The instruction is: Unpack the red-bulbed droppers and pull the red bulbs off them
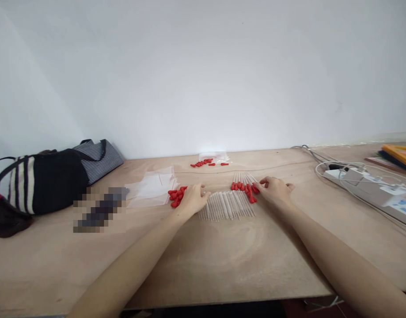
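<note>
A row of clear, thin glass-like tubes (226, 206) lies side by side on the wooden table in front of me. My left hand (194, 199) is at the row's left end, its fingers curled and the thumb near the tube tops; anything pinched there is hidden. Against that hand's left side is a pile of loose red rubber bulbs (176, 197). Beyond the tubes, several droppers with red bulbs (240, 186) lie with their clear stems pointing away. My right hand (275, 190) has its fingertips closed at the rightmost dropper bulb (255, 187).
More red bulbs (202, 163) and a small clear bag (212, 156) lie near the wall. Flat plastic bags (153, 187) are left of the bulb pile. A black bag (58, 179) stands far left; a white box with cables (365, 187) and a yellow tray (400, 154) are right.
</note>
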Demonstrator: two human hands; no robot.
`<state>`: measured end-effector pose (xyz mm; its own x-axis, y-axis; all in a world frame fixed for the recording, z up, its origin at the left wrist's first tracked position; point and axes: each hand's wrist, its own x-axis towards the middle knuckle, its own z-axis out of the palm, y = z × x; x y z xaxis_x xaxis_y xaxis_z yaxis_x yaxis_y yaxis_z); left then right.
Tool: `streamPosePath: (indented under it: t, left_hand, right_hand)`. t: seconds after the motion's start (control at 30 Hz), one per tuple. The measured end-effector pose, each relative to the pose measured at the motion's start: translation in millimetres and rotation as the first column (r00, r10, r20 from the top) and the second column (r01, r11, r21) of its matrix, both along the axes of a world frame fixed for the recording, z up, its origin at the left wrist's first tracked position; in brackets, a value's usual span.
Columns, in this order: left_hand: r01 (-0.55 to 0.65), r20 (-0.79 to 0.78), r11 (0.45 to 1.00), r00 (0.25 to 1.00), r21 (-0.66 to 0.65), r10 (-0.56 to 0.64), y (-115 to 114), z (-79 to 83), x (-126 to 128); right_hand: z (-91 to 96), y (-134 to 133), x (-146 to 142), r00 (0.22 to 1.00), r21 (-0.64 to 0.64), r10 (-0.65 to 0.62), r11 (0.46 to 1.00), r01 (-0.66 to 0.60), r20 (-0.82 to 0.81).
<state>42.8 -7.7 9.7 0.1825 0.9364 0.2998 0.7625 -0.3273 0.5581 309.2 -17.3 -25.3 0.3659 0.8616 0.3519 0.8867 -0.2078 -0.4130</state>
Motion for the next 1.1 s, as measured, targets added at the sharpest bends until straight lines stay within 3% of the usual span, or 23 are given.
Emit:
streamPosePath:
  t: [0.07, 0.17, 0.33, 0.47, 0.53, 0.63, 0.7, 0.8, 0.97, 1.1]
  left_hand:
    - [0.055, -0.051, 0.991, 0.997, 0.125, -0.049, -12.2, -3.2, -6.4]
    - [0.214, -0.158, 0.929, 0.972, 0.302, -0.173, -30.3, -14.9, -19.8]
    - [0.3, -0.221, 0.866, 0.949, 0.4, -0.226, -40.7, -31.3, -33.4]
    - [0.305, -0.189, 0.825, 0.951, 0.476, -0.244, -34.5, -31.7, -31.4]
    - [0.277, -0.186, 0.803, 0.96, 0.528, -0.208, -30.6, -29.3, -29.6]
    - [0.245, -0.236, 0.759, 0.964, 0.603, -0.123, -26.3, -24.6, -26.8]
    - [0.267, -0.294, 0.723, 0.951, 0.637, -0.091, -25.6, -21.9, -24.2]
    - [0.322, -0.356, 0.671, 0.93, 0.668, -0.091, -27.4, -20.8, -19.6]
    - [0.386, -0.382, 0.586, 0.914, 0.712, -0.137, -30.9, -24.7, -13.6]
    - [0.395, -0.398, 0.554, 0.909, 0.733, -0.121, -31.7, -27.8, -10.6]
  right_hand:
    - [-0.2, 0.2, -1.6, 1.0, -0.023, 0.012, 1.0, -0.012, 0.026]
    - [-2.5, 1.1, -4.8, 0.997, -0.049, 0.042, 0.998, -0.039, 0.061]
    - [-6.1, 2.9, -9.0, 0.996, -0.004, 0.052, 0.999, -0.052, 0.075]
    - [-1.4, -3.8, -18.0, 0.996, 0.15, 0.091, 0.984, -0.091, 0.005]
    - [2.1, -11.2, -27.6, 0.972, 0.251, 0.236, 0.941, -0.229, 0.002]
    - [6.0, -24.3, -46.3, 0.867, 0.315, 0.49, 0.812, -0.491, 0.089]
    - [7.1, -32.0, -58.1, 0.799, 0.324, 0.586, 0.736, -0.594, 0.134]
    - [7.2, -40.1, -70.2, 0.742, 0.325, 0.655, 0.677, -0.66, 0.142]
    - [4.0, -45.3, -78.2, 0.702, 0.319, 0.699, 0.64, -0.699, 0.133]
    - [-2.5, -44.2, -84.1, 0.695, 0.343, 0.677, 0.61, -0.714, 0.241]
